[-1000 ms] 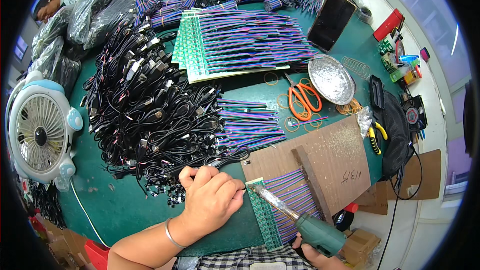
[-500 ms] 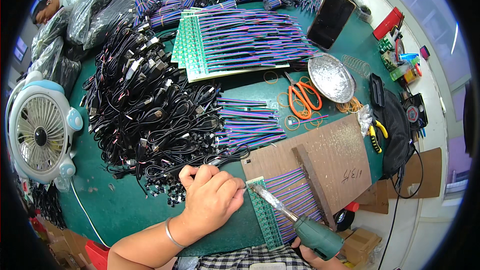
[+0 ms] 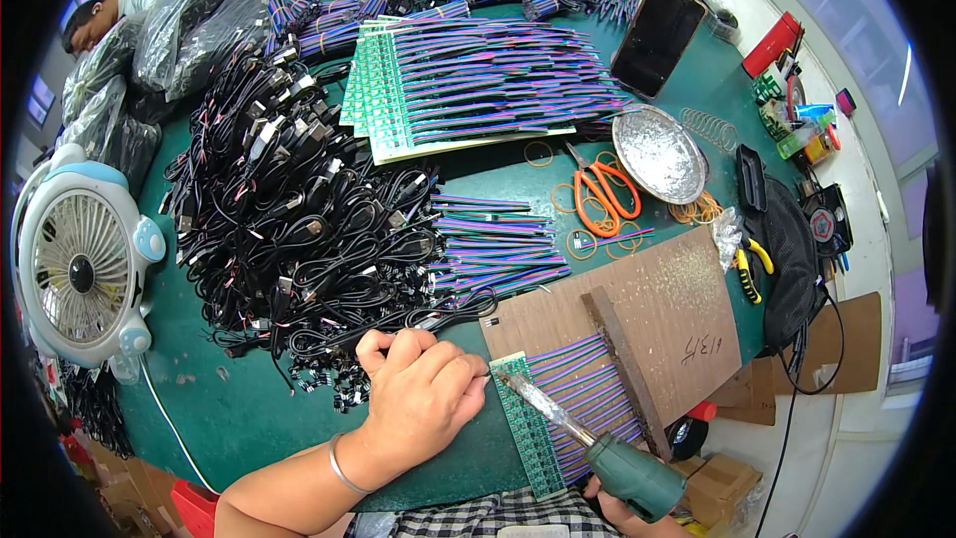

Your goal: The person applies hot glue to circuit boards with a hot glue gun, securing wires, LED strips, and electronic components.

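Note:
My right hand, mostly hidden behind the tool, grips a soldering iron with a green body. Its metal tip reaches the upper left edge of a green circuit board. Purple, blue and black wires run rightward from that board, under a dark wooden bar on a brown board. My left hand, with a bangle at the wrist, is closed in a pinch beside the iron's tip; what sits between its fingertips is too small to make out.
Left of the work lies a big heap of black cables, with a fan beyond. Ahead are wired circuit boards, orange scissors, a metal dish and a phone. A person rests near plastic bags.

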The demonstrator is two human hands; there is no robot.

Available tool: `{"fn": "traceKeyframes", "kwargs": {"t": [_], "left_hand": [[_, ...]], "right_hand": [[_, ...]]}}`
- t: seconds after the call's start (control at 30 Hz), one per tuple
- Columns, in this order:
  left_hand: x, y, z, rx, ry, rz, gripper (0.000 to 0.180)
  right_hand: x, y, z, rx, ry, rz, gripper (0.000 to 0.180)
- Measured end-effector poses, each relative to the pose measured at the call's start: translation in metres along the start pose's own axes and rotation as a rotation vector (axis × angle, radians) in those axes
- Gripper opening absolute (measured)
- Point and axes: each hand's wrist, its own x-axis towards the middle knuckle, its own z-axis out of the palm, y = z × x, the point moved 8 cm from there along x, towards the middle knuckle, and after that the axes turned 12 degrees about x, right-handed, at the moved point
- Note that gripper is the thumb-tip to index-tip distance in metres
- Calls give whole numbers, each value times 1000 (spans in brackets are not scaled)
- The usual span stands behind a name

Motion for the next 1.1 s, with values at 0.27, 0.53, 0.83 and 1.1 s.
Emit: {"fn": "traceKeyframes", "kwargs": {"t": [0.27,0.53,0.83,1.1], "left_hand": [[0,1,0,8,-16,16,19],[0,1,1,3,-9,16,18],[-1,1,2,12,-17,15,18],[-1,1,-1,20,-9,13,17]], "right_hand": [[3,-6,1,-56,0,-33,32],[-4,-8,-3,-122,14,-61,29],[23,-32,16,-182,4,-93,25],[11,-25,8,-245,2,-133,21]]}}
